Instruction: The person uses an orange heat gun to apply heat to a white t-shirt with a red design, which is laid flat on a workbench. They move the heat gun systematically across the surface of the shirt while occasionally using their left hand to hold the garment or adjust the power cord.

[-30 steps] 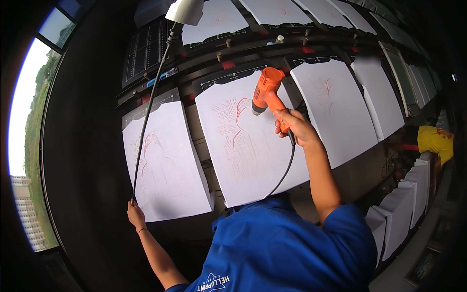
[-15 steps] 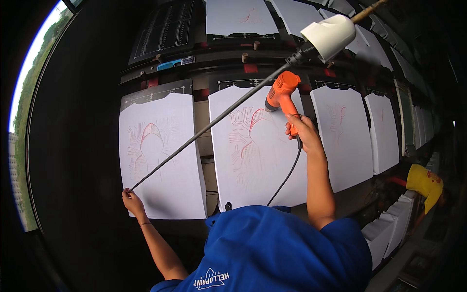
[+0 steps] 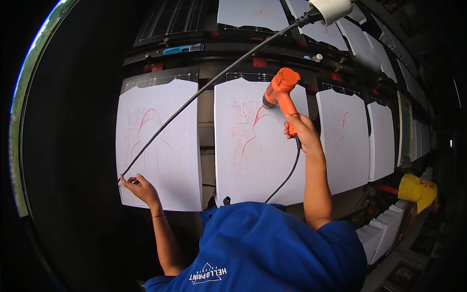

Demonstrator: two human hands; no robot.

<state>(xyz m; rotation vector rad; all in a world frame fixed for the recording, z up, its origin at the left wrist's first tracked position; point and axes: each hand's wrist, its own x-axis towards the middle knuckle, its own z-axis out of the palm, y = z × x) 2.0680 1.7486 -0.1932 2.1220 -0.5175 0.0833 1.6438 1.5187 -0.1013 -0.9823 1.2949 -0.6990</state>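
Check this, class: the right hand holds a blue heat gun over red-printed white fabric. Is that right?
The heat gun is orange, not blue, as the head view shows; the right hand does hold it over red-printed white fabric.

Window (image 3: 27,73) at far left, greenery (image 3: 15,160) outside; black expanse (image 3: 73,126) alongside; far right dim.

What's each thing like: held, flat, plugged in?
Right hand: closed on heat gun.
Heat gun: held, tilted down; on or off unclear.
Left hand: at the long cord, grip unclear.
Long cord: nearly straight.
Plug: in the white socket.
Middle white cloth: flat, marked with red lines.
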